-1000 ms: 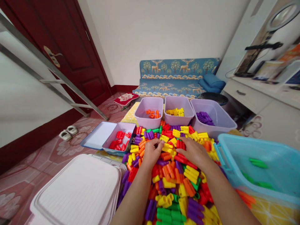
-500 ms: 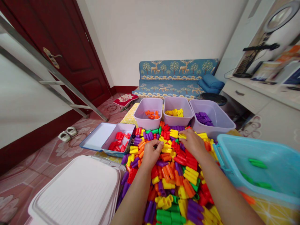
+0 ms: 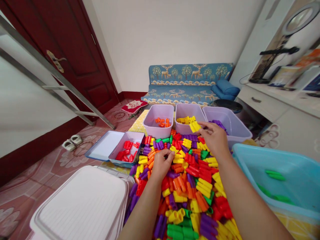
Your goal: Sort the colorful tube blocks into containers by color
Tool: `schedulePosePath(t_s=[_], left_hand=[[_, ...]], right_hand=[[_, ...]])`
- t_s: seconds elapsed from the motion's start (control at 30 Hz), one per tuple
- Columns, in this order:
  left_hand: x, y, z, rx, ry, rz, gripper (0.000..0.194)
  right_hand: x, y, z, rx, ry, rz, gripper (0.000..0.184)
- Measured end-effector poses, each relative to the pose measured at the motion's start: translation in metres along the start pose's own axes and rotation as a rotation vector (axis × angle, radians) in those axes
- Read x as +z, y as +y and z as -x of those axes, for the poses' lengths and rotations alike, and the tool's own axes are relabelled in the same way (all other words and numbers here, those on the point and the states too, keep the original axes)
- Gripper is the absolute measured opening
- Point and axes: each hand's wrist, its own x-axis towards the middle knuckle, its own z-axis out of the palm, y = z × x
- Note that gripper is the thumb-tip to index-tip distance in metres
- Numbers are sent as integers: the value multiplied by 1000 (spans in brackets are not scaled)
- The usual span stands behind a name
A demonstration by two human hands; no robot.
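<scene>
My right hand [image 3: 214, 136] pinches a yellow toy block [image 3: 194, 126], made of joined bullet-shaped tubes, at the front rim of the middle lilac bin [image 3: 190, 128]. That bin has several yellow blocks [image 3: 186, 120] in it. Over the heap of mixed blocks [image 3: 180, 184] rests my left hand [image 3: 161, 162], its thumb and fingers curled together beside yellow pieces. Whether something is between those fingertips is hidden. The heap mixes red, orange, yellow, green and purple blocks.
Left of the middle bin, a lilac bin [image 3: 155, 130] holds orange blocks; the right one [image 3: 237, 131] holds purple. A lidded box [image 3: 113, 154] contains red blocks, a blue tub [image 3: 295, 156] green ones. White lids [image 3: 82, 200] lie front left. Behind stands a sofa [image 3: 187, 90].
My right hand moved from the red blocks to a yellow block, took hold of it and lifted it forward to the middle bin. My left hand stayed in place.
</scene>
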Motion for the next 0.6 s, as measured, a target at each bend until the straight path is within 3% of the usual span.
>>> schedulePosePath(t_s=[0.07, 0.1, 0.2, 0.3, 0.5, 0.6], left_hand=[[0, 0, 0, 3, 2, -7, 29], [0, 0, 0, 2, 4, -10, 28], [0, 0, 0, -5, 9, -11, 29], [0, 1, 0, -4, 7, -2, 29], [0, 2, 1, 2, 14, 40, 28], [-1, 1, 0, 34, 100, 63, 18]], right_hand=[[4, -2, 2, -54, 124, -90, 36], [6, -1, 5, -84, 109, -60, 34], [16, 7, 21, -94, -127, 195, 28], [28, 17, 36, -10, -352, 397, 37], [45, 11, 41, -111, -432, 485, 48], [49, 3, 35, -65, -465, 519, 58]])
